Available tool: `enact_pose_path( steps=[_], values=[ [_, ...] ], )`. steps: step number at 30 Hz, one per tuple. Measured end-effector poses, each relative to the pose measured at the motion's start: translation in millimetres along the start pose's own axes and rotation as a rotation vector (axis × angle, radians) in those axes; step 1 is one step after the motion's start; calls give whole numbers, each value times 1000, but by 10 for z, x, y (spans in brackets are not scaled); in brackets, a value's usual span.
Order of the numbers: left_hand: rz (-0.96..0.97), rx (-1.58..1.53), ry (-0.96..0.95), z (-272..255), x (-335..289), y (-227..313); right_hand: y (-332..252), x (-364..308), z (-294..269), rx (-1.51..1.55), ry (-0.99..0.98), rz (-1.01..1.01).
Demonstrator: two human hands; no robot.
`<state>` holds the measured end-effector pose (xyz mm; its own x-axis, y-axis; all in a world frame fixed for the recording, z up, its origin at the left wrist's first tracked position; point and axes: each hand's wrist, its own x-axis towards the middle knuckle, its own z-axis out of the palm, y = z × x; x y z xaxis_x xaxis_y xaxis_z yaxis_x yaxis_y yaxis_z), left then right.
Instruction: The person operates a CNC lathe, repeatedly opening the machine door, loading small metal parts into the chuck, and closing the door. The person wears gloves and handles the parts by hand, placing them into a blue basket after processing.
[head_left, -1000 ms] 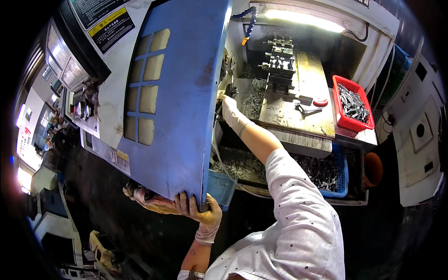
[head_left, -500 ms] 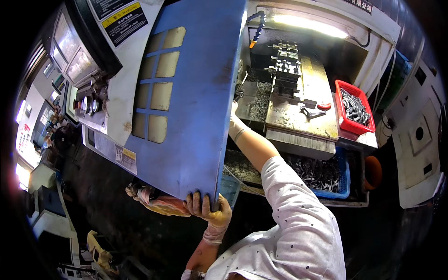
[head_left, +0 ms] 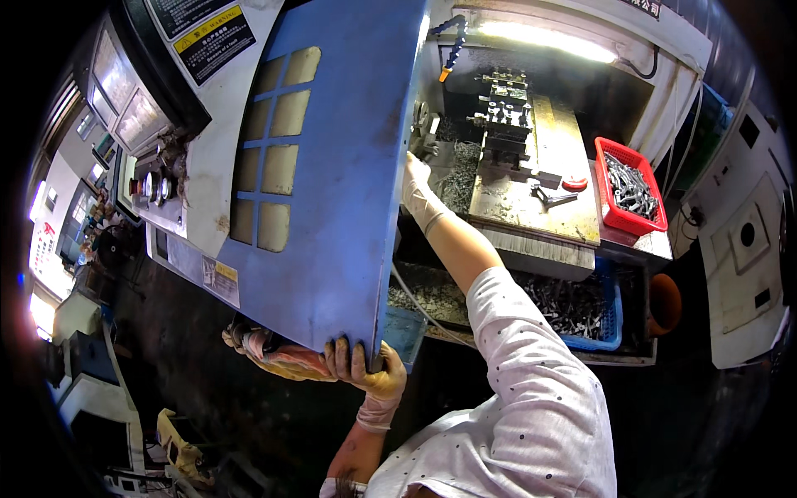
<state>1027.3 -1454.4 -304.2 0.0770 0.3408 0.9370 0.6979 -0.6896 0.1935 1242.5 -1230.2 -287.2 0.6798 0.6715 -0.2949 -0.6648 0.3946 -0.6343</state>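
Note:
My left hand (head_left: 371, 372), in a stained pale glove, grips the lower corner of a blue machine door (head_left: 340, 183), its fingers curled over the edge. My right hand (head_left: 417, 176), gloved too, reaches past the door's edge into the lit machine. Its fingers look closed, but the door hides part of them, and what they hold cannot be made out. Just beyond it is a metal spindle part (head_left: 427, 133). A grey hose (head_left: 413, 299) runs below my right forearm. To the right, the tool block (head_left: 506, 116) stands on the machine slide (head_left: 564, 141).
A red basket (head_left: 606, 207) of metal parts sits at the right. Below it is a blue basket (head_left: 613, 311) of dark metal pieces. On the slide lie a black-handled lever (head_left: 552, 197) and a red round item (head_left: 574, 183). An orange-tipped coolant nozzle (head_left: 446, 73) hangs above.
The door's edge and my left hand have shifted slightly left. More of my right hand shows. The dark tool with a silver rod above it no longer shows, and the hose has shifted.

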Motion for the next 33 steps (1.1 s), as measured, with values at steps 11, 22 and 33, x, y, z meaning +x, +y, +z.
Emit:
enact_pose_path(
  steps=[11, 22, 33],
  values=[
    [-1, 13, 34, 12, 34, 23, -33, 82, -93, -87, -71, 35],
    [-3, 63, 49, 46, 51, 24, 56, 196, -225, -100, 270, -301],
    [-46, 78, 53, 4, 57, 72, -172, 53, -30, -90, -59, 137]
  ],
)
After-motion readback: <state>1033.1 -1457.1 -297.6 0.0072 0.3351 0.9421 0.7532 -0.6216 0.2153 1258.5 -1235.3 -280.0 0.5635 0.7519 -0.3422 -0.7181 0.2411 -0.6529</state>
